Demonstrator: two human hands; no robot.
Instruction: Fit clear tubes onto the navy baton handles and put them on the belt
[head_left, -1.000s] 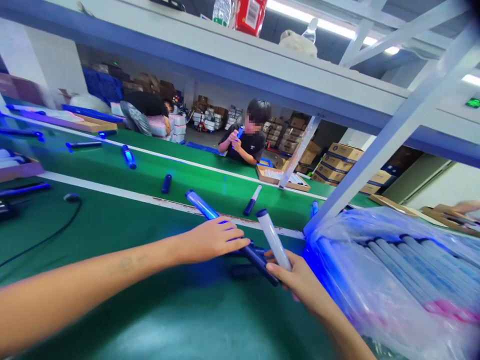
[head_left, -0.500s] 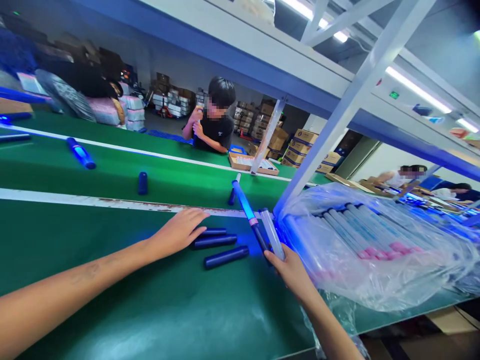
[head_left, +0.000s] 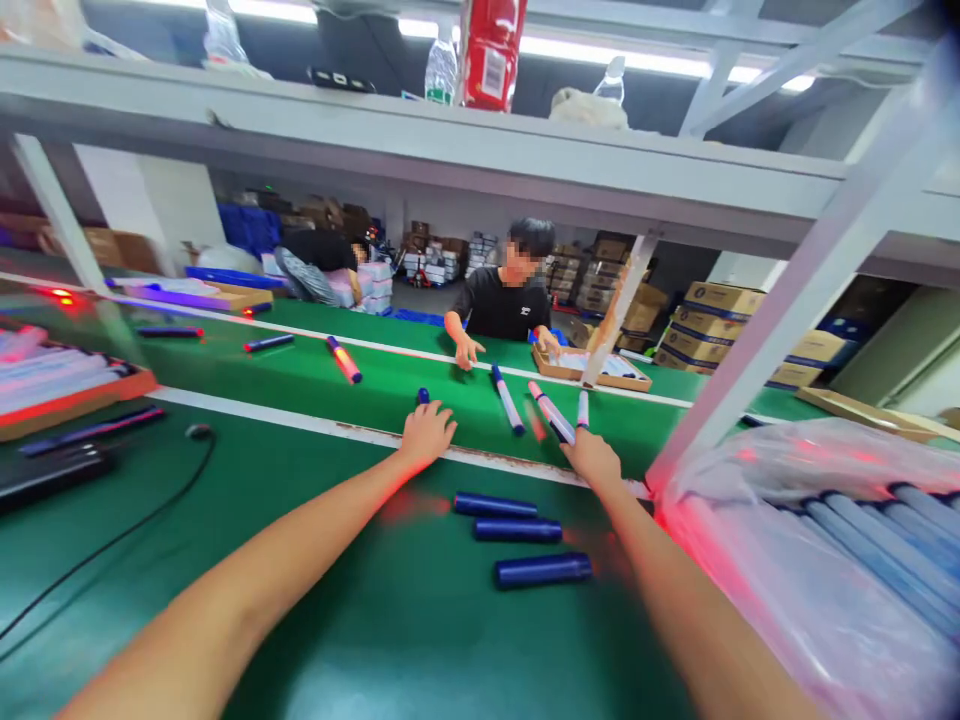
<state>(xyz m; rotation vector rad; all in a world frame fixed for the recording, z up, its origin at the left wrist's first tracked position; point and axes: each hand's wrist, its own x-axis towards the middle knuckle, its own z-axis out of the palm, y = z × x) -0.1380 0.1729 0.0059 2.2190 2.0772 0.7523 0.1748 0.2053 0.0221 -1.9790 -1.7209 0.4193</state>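
Observation:
My left hand (head_left: 430, 437) reaches over the near edge of the green belt, its fingers stretched out beside a short dark blue handle (head_left: 424, 396); whether they touch it I cannot tell. At the right, my right hand (head_left: 595, 458) is closed on a light stick (head_left: 551, 408) with a pinkish tip and dark grip. A second whitish stick (head_left: 583, 408) shows just beyond the fingers; whether it is held or lies on the belt is unclear. Between my hands a white-and-blue light stick (head_left: 508, 400) lies on the belt. Several dark blue handles (head_left: 517, 530) lie on the green table nearer me.
A plastic bag of clear tubes (head_left: 847, 540) stands at the right by a slanted white post (head_left: 780, 260). Across the belt a co-worker (head_left: 502, 300) has both hands low. At left are a box of sticks (head_left: 142, 385) and a black cable (head_left: 150, 515). A shelf (head_left: 420, 130) spans overhead.
My view has swung left. Both hands have reached forward, the left from beside the loose handles to the belt. The stick's glow went from blue to red-pink. The co-worker's hands came down.

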